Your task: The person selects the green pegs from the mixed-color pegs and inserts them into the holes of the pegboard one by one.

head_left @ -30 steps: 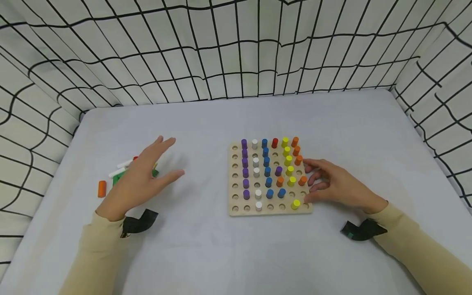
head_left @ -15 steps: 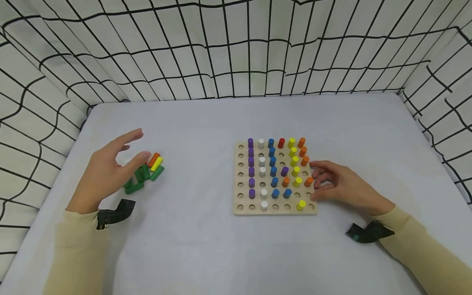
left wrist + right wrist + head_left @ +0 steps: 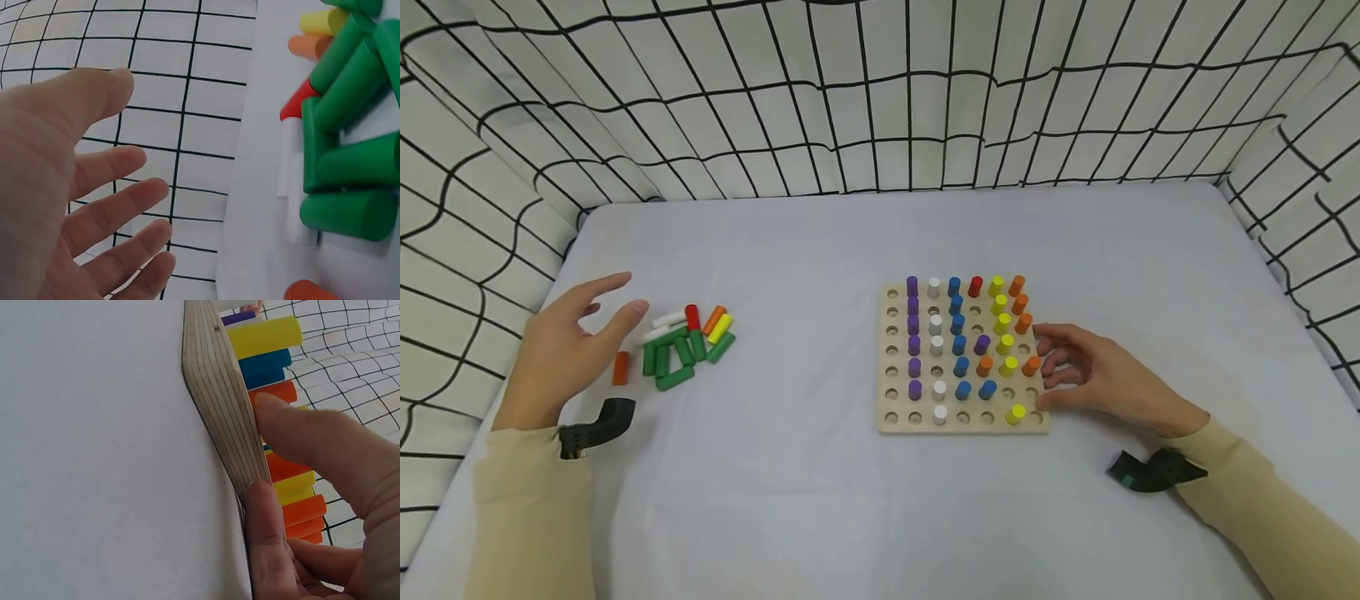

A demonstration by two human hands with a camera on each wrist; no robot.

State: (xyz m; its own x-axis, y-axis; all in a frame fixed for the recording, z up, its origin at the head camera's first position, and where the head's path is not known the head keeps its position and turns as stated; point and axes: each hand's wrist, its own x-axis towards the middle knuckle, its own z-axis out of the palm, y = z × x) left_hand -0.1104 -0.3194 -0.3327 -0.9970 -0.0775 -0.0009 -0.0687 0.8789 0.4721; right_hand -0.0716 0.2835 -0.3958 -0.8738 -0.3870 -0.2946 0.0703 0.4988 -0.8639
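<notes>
My left hand [image 3: 561, 354] hovers at the table's left side with fingers spread, holding nothing. Just right of it lies a loose pile of pegs: several green pegs [image 3: 674, 378], white pegs [image 3: 669, 318], a red peg [image 3: 692, 317], a yellow peg [image 3: 720, 327] and orange pegs [image 3: 621, 367]. Farther right lies a wooden pegboard [image 3: 891, 427], with purple, white, blue, red, yellow and orange pegs upright in its holes. My right hand [image 3: 1097, 375] holds the board's right edge; in the right wrist view the thumb [image 3: 312, 434] and a fingertip touch that edge.
A white cloth [image 3: 820, 500] covers the table. Black wire grid panels [image 3: 880, 100] stand along the back and both sides. Dark straps [image 3: 1157, 471] sit at both wrists.
My left hand has drawn away to the left, uncovering the loose pegs. My right hand stays at the pegboard's edge. The head view has shifted slightly.
</notes>
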